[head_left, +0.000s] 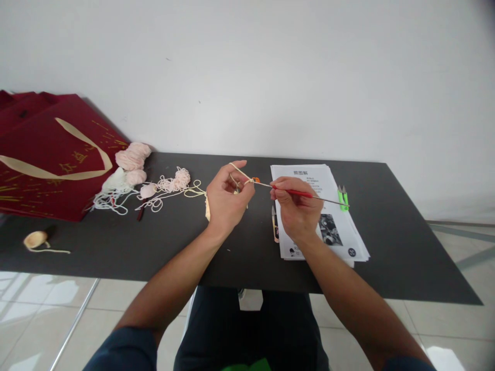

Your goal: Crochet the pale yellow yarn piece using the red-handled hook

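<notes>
Red bag cut off at left edge.

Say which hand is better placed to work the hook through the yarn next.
Right, most likely: the right hand grips the red-handled hook, whose tip meets the yarn. The left hand is busy holding that yarn over a raised finger.

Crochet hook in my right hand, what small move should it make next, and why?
I'd probably catch the pale yellow yarn with the crochet hook: its tip meets the work at your left hand's fingertips, and the strand is stretched there from your raised index finger.
</notes>
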Demonstrator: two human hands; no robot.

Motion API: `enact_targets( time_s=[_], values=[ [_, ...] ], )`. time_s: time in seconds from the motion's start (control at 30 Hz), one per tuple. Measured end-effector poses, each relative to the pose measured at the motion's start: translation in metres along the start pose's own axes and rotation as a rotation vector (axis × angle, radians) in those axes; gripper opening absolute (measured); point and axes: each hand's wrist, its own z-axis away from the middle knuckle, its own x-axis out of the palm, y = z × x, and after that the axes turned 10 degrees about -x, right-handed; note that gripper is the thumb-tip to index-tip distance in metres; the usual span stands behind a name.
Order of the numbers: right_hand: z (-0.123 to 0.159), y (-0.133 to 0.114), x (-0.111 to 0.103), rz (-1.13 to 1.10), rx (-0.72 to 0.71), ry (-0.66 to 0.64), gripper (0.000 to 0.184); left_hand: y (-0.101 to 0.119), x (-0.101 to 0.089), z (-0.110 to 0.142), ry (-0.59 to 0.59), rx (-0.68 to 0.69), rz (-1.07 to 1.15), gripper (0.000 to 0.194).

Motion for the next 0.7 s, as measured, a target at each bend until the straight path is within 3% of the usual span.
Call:
enact_targets(
  time_s=[0.3, 0.5, 0.7],
  values=[
    [0.012, 0.001, -0.004, 0.219, -0.173, -0.143, 0.018, 0.001, 0.001, 0.000, 0.094, 0.021, 0.001, 0.035],
    [0.018, 0.011, -0.012, 0.266, -0.347, -0.291, 0.045, -0.002, 0.001, -0.002, 0.107, -0.014, 0.020, 0.034],
    [0.018, 0.021, -0.018, 0.300, -0.276, -0.356, 0.040, -0.003, 0.003, -0.007, 0.109, -0.138, 0.164, 0.035]
  ],
)
